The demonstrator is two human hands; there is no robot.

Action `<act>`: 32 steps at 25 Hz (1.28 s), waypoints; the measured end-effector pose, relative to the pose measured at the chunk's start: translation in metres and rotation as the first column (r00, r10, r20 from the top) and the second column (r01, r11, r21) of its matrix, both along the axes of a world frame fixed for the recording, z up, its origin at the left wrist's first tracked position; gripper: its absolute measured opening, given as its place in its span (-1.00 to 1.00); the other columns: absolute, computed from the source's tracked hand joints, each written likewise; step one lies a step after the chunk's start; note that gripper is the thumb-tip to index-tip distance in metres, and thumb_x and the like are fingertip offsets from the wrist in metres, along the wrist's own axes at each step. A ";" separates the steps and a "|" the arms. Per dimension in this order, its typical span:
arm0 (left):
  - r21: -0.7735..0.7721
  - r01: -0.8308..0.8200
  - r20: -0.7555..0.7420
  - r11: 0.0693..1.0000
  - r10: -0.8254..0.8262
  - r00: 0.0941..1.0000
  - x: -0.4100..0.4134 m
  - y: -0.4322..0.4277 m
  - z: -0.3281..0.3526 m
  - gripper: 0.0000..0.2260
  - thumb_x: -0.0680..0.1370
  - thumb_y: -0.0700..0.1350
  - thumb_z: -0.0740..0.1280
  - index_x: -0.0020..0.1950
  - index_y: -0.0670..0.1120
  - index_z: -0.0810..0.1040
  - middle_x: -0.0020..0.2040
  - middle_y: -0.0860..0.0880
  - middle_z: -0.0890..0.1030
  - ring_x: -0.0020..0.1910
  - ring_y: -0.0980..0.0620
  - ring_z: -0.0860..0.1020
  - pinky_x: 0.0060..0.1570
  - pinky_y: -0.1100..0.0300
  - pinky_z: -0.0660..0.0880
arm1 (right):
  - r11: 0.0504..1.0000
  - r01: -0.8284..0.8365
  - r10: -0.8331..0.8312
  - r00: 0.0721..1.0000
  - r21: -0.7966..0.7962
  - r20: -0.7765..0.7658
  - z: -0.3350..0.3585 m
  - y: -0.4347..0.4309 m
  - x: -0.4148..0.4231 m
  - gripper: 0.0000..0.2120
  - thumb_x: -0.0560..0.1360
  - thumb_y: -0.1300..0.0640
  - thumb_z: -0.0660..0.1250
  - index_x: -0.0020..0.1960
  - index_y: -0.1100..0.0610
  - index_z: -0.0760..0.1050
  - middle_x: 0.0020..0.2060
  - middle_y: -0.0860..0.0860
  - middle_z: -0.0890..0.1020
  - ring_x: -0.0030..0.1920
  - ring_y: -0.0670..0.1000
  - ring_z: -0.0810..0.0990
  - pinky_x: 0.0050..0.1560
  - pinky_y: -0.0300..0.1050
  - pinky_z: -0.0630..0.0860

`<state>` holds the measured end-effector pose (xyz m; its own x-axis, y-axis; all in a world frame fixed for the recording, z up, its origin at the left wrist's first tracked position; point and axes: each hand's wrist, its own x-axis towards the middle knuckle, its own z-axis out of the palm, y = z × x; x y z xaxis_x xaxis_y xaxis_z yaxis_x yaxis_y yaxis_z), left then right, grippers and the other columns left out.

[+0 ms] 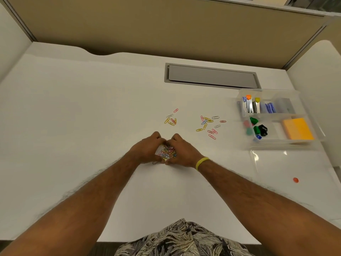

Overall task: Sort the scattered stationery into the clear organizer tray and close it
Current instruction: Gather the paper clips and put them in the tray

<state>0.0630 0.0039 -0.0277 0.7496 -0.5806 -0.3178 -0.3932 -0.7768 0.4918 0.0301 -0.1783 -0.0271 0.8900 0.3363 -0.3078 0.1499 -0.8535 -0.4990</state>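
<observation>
My left hand [145, 149] and my right hand [182, 150] are cupped together on the white desk around a heap of coloured paper clips [167, 153]. Two loose clusters of paper clips lie beyond them, one [171, 119] ahead and one [209, 125] to the right. The clear organizer tray [302, 143] stands open at the right. It holds small staplers [251, 106], coloured binder clips [258, 129] and orange sticky notes [298, 128]. Its clear lid [273, 161] lies flat in front of it.
A small red pin [295, 180] lies on the desk at the near right. A grey cable hatch [212, 76] is set into the desk at the back. Beige partition walls [166, 24] close off the back and sides.
</observation>
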 end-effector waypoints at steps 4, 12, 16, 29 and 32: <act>-0.047 -0.010 0.012 0.999 0.011 1.000 -0.005 -0.002 0.003 -0.65 0.41 0.04 0.47 0.16 -0.02 0.56 -0.03 0.02 0.49 -0.08 0.05 0.50 -0.13 0.19 0.42 | 0.998 0.034 -0.036 0.999 0.046 0.038 -0.001 -0.001 -0.004 -0.57 0.40 0.04 0.48 0.22 0.14 0.53 0.01 0.04 0.46 -0.04 0.03 0.50 -0.03 -0.06 0.51; -0.037 -0.093 0.023 0.995 0.094 0.995 -0.014 -0.011 0.008 -0.80 0.50 -0.03 0.39 -0.10 -0.18 0.61 -0.18 -0.10 0.58 -0.20 -0.07 0.54 -0.17 0.00 0.49 | 0.994 0.078 -0.086 0.989 0.071 0.119 0.000 0.004 -0.005 -0.89 0.45 0.18 0.39 -0.05 0.16 0.65 -0.17 0.05 0.57 -0.16 0.04 0.53 -0.21 -0.16 0.39; -0.066 -0.136 -0.027 0.988 0.135 0.991 -0.015 -0.014 0.009 -0.78 0.52 -0.07 0.36 -0.24 -0.19 0.55 -0.31 -0.07 0.55 -0.33 -0.03 0.47 -0.30 0.07 0.40 | 0.987 0.102 -0.118 0.984 0.122 0.130 0.004 0.004 -0.004 -0.88 0.44 0.25 0.36 -0.08 0.19 0.66 -0.17 0.09 0.64 -0.16 0.06 0.58 -0.17 -0.11 0.50; -0.364 -0.416 -0.284 0.833 0.326 0.902 -0.018 -0.031 0.015 -0.84 0.53 -0.06 0.39 -0.16 -0.12 0.65 -0.40 0.01 0.64 -0.43 0.16 0.58 -0.33 0.29 0.53 | 0.187 0.685 -0.472 0.692 0.705 -0.547 0.015 -0.031 -0.017 -0.93 0.43 0.38 0.42 -0.09 0.35 0.62 -0.19 0.15 0.65 -0.21 0.08 0.67 -0.03 -0.14 0.64; -0.454 -0.512 -0.421 0.729 0.331 0.845 -0.018 -0.045 0.019 -0.88 0.53 -0.08 0.40 -0.15 -0.09 0.66 -0.39 -0.02 0.64 -0.39 0.10 0.61 -0.30 0.27 0.56 | 0.072 0.722 -0.453 0.639 0.689 -0.622 0.016 -0.049 -0.026 -0.92 0.44 0.37 0.41 -0.07 0.36 0.61 -0.20 0.16 0.65 -0.23 0.06 0.68 -0.08 -0.21 0.62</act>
